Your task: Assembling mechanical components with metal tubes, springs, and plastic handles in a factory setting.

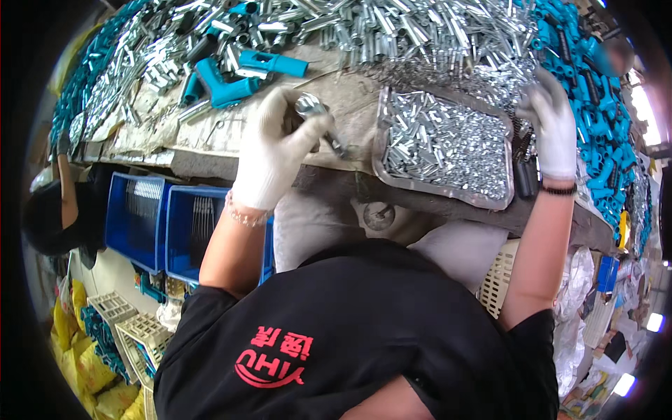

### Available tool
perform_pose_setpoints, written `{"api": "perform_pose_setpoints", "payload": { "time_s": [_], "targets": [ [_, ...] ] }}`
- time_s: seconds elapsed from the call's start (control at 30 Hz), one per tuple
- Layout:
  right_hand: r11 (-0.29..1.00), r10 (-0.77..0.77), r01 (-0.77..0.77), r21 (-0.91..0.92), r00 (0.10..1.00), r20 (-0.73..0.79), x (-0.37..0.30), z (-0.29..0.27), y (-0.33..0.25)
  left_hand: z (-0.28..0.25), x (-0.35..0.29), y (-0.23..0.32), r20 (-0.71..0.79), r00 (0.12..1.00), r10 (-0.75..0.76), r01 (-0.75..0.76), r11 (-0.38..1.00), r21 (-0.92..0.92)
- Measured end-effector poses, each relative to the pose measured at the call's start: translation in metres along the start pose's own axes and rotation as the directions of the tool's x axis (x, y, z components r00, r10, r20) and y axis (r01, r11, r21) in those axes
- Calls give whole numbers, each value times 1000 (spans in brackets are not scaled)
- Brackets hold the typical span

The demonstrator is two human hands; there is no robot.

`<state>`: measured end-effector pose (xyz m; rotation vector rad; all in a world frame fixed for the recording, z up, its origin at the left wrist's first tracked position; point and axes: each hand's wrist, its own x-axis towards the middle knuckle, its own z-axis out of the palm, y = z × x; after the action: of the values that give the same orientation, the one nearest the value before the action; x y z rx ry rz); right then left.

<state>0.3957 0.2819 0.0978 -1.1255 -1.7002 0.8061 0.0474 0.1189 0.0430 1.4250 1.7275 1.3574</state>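
Note:
My left hand [273, 143], in a white knitted glove, is closed around a shiny metal tubular part [310, 106]. A thin dark shaft [337, 145] extends from its lower side toward the table's near edge. My right hand [553, 129], also gloved, reaches over the right side of the table, beside loose metal parts; its fingers are smeared by motion, and I cannot make out anything in them. Between the hands sits a metal tray [381, 164] filled with small silvery pieces. Beyond my left hand lie teal plastic housings [224, 85].
Silvery metal tubes [364, 31] are heaped across the far side. Teal parts [598, 119] pile up at the right. A dark cylindrical handle [525, 178] stands by the tray. Blue bins [136, 220] sit below left, near another person [56, 210]. Cream crates [143, 332] stand lower left.

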Motion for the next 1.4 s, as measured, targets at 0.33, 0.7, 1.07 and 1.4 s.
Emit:
{"api": "perform_pose_setpoints", "payload": {
  "time_s": [0.33,0.7,1.07,1.4],
  "targets": [
    [971,172,-161,176,984,-49,-84,0,34,-32,-17,-34,236,971,32,-123,917,379],
    [886,162,-388,252,770,617,-106,111,-51,-52,-81,-1,351,892,-286,416,824,-386],
    [924,46,-295,244,718,695,-136,170,-65,-87,-148,-45,214,875,-435,483,753,-447],
    [956,57,-285,73,425,904,-161,234,-60,-94,-162,-69,386,860,-333,494,736,-464]
  ]
}}
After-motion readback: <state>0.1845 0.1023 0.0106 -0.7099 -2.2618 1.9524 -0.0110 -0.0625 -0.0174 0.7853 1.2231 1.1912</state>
